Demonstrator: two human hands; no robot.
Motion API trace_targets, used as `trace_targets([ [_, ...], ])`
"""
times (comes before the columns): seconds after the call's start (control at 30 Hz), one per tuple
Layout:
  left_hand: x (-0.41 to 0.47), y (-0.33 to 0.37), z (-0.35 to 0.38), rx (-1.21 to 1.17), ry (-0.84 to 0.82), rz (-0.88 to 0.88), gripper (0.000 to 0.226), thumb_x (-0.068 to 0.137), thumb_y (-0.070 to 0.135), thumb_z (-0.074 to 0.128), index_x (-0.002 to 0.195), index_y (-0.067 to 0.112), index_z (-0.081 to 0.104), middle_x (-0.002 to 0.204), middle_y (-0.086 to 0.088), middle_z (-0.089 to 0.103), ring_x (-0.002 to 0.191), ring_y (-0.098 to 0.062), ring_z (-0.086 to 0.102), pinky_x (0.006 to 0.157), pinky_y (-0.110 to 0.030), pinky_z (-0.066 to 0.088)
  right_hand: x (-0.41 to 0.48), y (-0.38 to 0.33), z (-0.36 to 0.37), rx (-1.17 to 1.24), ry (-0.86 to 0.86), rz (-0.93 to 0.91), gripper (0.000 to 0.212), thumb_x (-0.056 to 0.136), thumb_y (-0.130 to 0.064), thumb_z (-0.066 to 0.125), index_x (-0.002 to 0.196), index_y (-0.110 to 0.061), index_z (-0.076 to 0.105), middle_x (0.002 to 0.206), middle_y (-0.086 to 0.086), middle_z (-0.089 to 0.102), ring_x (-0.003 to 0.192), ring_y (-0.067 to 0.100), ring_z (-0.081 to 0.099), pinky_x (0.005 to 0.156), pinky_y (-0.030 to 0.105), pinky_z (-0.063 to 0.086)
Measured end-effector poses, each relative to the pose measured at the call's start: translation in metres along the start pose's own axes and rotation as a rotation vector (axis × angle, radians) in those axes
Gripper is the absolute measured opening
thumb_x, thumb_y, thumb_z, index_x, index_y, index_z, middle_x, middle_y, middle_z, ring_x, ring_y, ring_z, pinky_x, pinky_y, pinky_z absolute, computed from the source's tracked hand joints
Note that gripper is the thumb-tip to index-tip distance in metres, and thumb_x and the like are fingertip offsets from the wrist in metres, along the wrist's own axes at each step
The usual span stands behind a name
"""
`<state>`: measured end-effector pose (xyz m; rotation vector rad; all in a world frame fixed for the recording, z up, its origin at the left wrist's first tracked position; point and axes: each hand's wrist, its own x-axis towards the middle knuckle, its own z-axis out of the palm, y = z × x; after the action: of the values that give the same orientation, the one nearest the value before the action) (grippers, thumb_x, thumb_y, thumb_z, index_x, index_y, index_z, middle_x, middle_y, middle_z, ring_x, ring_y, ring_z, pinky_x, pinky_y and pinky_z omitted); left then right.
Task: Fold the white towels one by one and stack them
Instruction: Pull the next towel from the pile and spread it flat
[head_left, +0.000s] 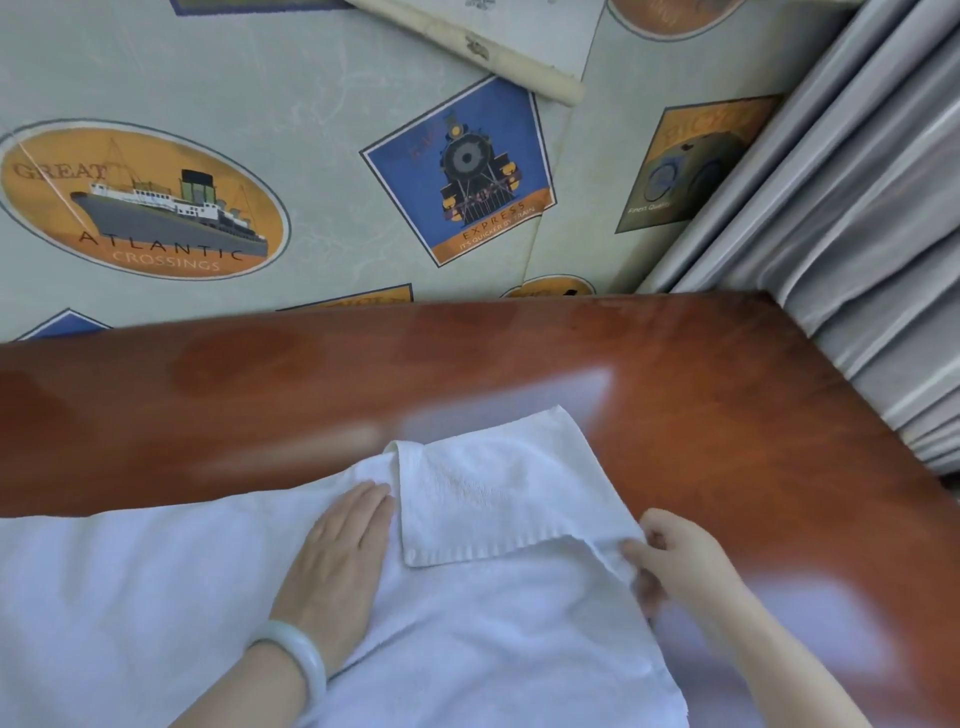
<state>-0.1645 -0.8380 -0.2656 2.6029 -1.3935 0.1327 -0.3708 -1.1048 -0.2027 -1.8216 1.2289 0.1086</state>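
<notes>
The white towel (467, 634) lies spread on the red-brown wooden table (727, 389), covering the view's sector from 6 to 9 o'clock. One end is turned back as a folded flap (493, 488), located at 1 o'clock from the left hand (337, 561).

The left hand rests palm-down on the towel, fingers straight and together, just beside the flap's edge. A pale bangle (298, 657) sits on its wrist.

The right hand (675, 566), at 4 o'clock from the flap, pinches the towel's edge between curled fingers and thumb.

A grey curtain (857, 234) hangs at 2 o'clock.
</notes>
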Motion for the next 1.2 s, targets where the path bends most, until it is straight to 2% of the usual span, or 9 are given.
trace_targets([
  [0.13,-0.004,-0.003,-0.004,0.013,-0.157,0.012,0.057,0.102,0.035,0.018,0.145,0.008,0.043,0.154,-0.006,0.039,0.143,-0.027,0.035,0.113,-0.05,0.025,0.001,0.024,-0.015,-0.202,0.078,0.105,0.025,0.088,-0.01,0.066,0.074,-0.007,0.046,0.044,0.004,0.056,0.035,0.015,0.047,0.04,0.022,0.034],
  [0.27,-0.005,-0.003,0.0,0.05,-0.24,0.053,0.058,0.103,0.04,0.015,0.149,0.016,0.04,0.161,-0.002,0.026,0.15,-0.026,0.02,0.115,-0.057,0.023,0.012,0.004,-0.002,-0.306,0.319,-0.098,0.017,0.088,-0.016,0.065,0.082,-0.021,0.05,0.079,-0.006,0.06,0.073,0.016,0.058,0.06,0.032,0.044],
  [0.43,-0.005,-0.004,0.0,0.079,-0.304,0.106,0.054,0.103,0.045,0.012,0.144,0.032,0.044,0.164,-0.003,0.016,0.149,-0.034,0.018,0.111,-0.063,0.024,0.061,-0.043,0.034,-0.3,0.247,-0.32,0.032,0.09,-0.023,0.068,0.118,-0.014,0.057,0.113,0.001,0.055,0.108,0.022,0.05,0.088,0.033,0.044],
  [0.63,-0.005,-0.001,-0.006,0.041,-0.285,0.08,0.05,0.097,0.043,0.032,0.145,0.033,0.043,0.165,-0.001,0.013,0.15,-0.031,0.015,0.111,-0.062,0.026,0.096,-0.084,0.022,-0.44,0.503,-0.27,0.019,0.091,-0.007,0.055,0.11,-0.008,0.057,0.115,0.011,0.051,0.099,0.033,0.055,0.071,0.035,0.037],
  [0.8,-0.004,-0.001,-0.009,-0.014,-0.265,0.062,0.057,0.094,0.045,0.038,0.149,0.029,0.04,0.163,0.002,0.02,0.15,-0.027,0.019,0.112,-0.056,0.023,0.024,-0.078,0.079,-0.404,-0.225,-0.845,0.045,0.08,-0.039,0.071,0.119,-0.025,0.052,0.117,-0.013,0.05,0.107,0.002,0.046,0.091,0.021,0.037],
  [0.9,-0.004,0.0,-0.012,-0.097,-0.232,0.036,0.061,0.092,0.046,0.039,0.147,0.021,0.044,0.158,0.005,0.031,0.147,-0.024,0.028,0.112,-0.05,0.02,0.005,-0.047,0.105,-0.657,-0.062,-0.973,0.04,0.084,-0.043,0.066,0.115,-0.02,0.054,0.128,-0.01,0.049,0.117,0.012,0.044,0.096,0.027,0.037],
  [1.0,0.011,-0.001,-0.019,-0.3,-0.095,-0.048,0.051,0.086,0.032,0.05,0.133,0.013,0.057,0.139,-0.002,0.054,0.13,-0.029,0.051,0.106,-0.041,0.026,-0.002,-0.044,0.101,-0.325,0.157,-0.882,0.008,0.095,-0.017,0.062,0.101,-0.02,0.065,0.11,-0.015,0.062,0.103,0.009,0.057,0.089,0.019,0.042],
  [1.1,0.042,-0.007,-0.029,-0.414,-0.002,-0.109,0.054,0.084,0.011,0.065,0.137,0.01,0.052,0.14,0.001,0.048,0.132,-0.02,0.042,0.111,-0.028,0.021,-0.001,-0.051,0.076,0.213,0.083,-0.507,0.014,0.098,-0.029,0.054,0.086,-0.028,0.06,0.071,-0.019,0.052,0.063,0.004,0.046,0.057,0.013,0.035],
  [1.2,0.077,-0.01,-0.038,-0.602,-0.278,-0.058,0.067,0.091,0.017,0.065,0.149,0.026,0.034,0.14,0.019,0.04,0.129,0.0,0.033,0.109,-0.011,0.014,0.009,-0.059,0.043,0.5,-0.094,-0.31,0.018,0.097,-0.037,0.056,0.093,-0.021,0.062,0.066,-0.007,0.055,0.053,0.011,0.045,0.044,0.02,0.033],
])
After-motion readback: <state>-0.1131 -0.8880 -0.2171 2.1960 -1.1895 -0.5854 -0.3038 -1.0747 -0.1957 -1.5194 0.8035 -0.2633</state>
